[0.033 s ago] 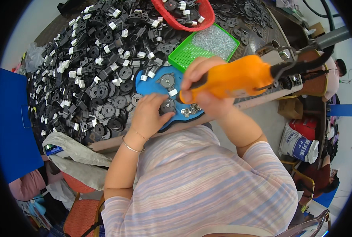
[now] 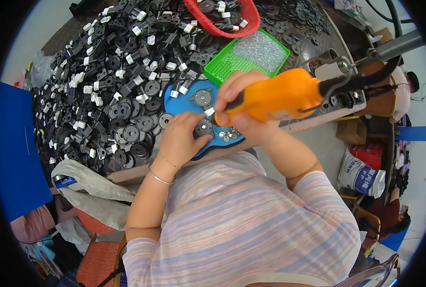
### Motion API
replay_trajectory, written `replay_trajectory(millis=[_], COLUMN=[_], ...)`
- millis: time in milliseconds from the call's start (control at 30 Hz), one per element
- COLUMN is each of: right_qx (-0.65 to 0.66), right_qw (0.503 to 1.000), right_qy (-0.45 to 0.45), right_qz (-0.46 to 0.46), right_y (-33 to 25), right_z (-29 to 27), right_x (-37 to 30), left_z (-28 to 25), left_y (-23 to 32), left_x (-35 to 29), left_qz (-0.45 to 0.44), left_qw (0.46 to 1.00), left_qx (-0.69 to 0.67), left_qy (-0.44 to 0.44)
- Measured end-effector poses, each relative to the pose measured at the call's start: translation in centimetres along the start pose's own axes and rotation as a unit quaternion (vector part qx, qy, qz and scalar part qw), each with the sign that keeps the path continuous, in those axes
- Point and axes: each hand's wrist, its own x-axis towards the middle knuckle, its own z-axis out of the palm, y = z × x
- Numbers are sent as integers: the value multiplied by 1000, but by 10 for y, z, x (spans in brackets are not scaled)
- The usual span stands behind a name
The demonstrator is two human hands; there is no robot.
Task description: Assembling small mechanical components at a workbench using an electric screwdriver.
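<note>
My right hand (image 2: 246, 103) grips an orange electric screwdriver (image 2: 285, 95), its front end pointing left, above a blue mat (image 2: 182, 105). On the mat's near side, the fingers and thumb of my left hand (image 2: 182, 136) close around the edge of a dark round plastic part (image 2: 204, 127). A bright spot shows at that part's middle. Just beyond it lies a second dark round piece (image 2: 203, 97) with a white tab (image 2: 209, 111). Small round metal pieces (image 2: 228, 135) sit beside the held part, under my right hand. The screwdriver's tip cannot be made out clearly.
A large pile of black and white plastic parts (image 2: 122, 62) covers the table's left. Farther off are a green tray (image 2: 218, 71) of small shiny pieces and a red basket (image 2: 208, 26) of parts. A metal arm (image 2: 395, 45) and black cable reach in from the right.
My right hand and the screwdriver have shifted slightly to the left, toward the part at my left hand. The left hand stays where it was.
</note>
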Motion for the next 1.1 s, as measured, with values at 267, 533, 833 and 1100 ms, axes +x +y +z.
replay_trajectory(millis=[267,533,833,1100], right_qx=[18,15,-114,23], right_qw=[1000,997,991,993], right_qy=[-5,13,-59,-59], right_qz=[22,69,26,95], right_y=[1,14,27,7], right_z=[4,1,0,-6], right_x=[2,-7,-10,7], left_z=[1,14,17,12], left_y=[0,-8,-12,-8], left_x=[2,0,0,1], left_qz=[-50,-65,-38,-66], left_qw=[998,995,997,996], left_qx=[-30,-78,-58,-64], left_qy=[5,22,35,1])
